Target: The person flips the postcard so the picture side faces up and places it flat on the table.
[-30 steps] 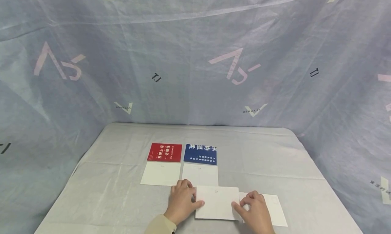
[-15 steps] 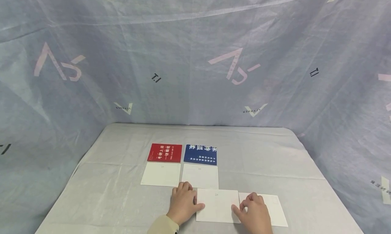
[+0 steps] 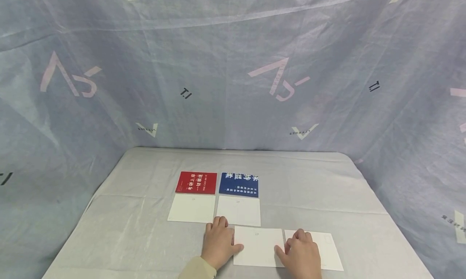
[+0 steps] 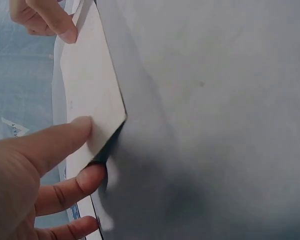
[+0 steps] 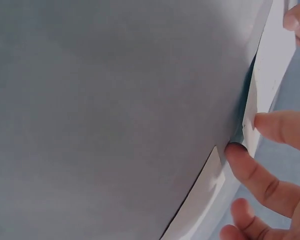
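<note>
Between my hands lies a white postcard (image 3: 259,248), blank side up with a small faint mark near its far edge. My left hand (image 3: 219,243) pinches its left edge, thumb on top and forefinger beneath, as the left wrist view shows. My right hand (image 3: 302,254) holds the opposite edge, its thumb (image 5: 280,127) on top and forefinger at the edge below. In both wrist views the card's near edge stands slightly off the cloth, over a dark underside. A second white card (image 3: 329,250) lies flat to the right, partly hidden by my right hand.
Farther back, a red card (image 3: 196,182) and a blue card (image 3: 239,185) with white lettering lie side by side. A white card (image 3: 191,208) lies in front of the red one, another white card (image 3: 238,211) in front of the blue. Grey cloth (image 3: 120,238) covers the table.
Both hands have brought the postcard down and slightly toward me, so it lies lower, just in front of the white card before the blue one. The other cards have not moved.
</note>
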### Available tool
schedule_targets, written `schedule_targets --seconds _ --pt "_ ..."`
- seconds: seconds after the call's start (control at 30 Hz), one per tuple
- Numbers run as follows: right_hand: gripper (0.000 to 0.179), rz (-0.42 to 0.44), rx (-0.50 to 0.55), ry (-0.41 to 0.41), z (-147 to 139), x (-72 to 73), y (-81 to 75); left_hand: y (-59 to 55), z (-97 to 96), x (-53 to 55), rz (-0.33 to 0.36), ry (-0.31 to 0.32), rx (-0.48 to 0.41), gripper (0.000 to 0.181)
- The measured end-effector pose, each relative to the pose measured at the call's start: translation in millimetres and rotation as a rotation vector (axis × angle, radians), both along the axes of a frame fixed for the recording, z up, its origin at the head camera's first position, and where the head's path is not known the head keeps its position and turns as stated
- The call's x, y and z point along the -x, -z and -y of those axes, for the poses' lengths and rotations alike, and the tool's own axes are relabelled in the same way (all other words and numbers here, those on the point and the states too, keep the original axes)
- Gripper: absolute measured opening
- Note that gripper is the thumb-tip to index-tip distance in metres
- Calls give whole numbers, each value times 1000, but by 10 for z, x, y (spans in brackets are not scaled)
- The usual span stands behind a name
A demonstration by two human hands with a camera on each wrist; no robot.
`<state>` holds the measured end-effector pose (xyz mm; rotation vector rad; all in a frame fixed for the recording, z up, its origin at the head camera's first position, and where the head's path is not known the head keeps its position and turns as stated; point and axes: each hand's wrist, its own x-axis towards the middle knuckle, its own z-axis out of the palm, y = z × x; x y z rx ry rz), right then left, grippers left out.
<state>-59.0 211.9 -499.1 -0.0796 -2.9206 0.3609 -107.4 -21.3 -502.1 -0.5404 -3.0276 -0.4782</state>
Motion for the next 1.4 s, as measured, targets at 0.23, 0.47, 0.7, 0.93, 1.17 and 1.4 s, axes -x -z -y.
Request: schedule_targets --seconds 0.23,0.47,0.7,0.93,1.17,1.4 --pt "48 -39 -6 5 30 -27 3 -51 -31 -27 -54 -3 85 49" --pt "49 -50 -18 21 59 -34 1 -49 -24 -43 -69 -2 77 47" --pt "48 -90 -43 -2 69 -26 16 -24 -7 -60 -71 5 56 46" --pt "36 -118 11 -32 76 2 42 -22 43 -67 -75 -34 -5 45" --pt "23 -117 124 -27 90 27 62 -51 108 -55 -46 -67 -34 41" --pt "18 -37 199 -4 72 54 10 -120 145 -41 -11 -79 -82 35"
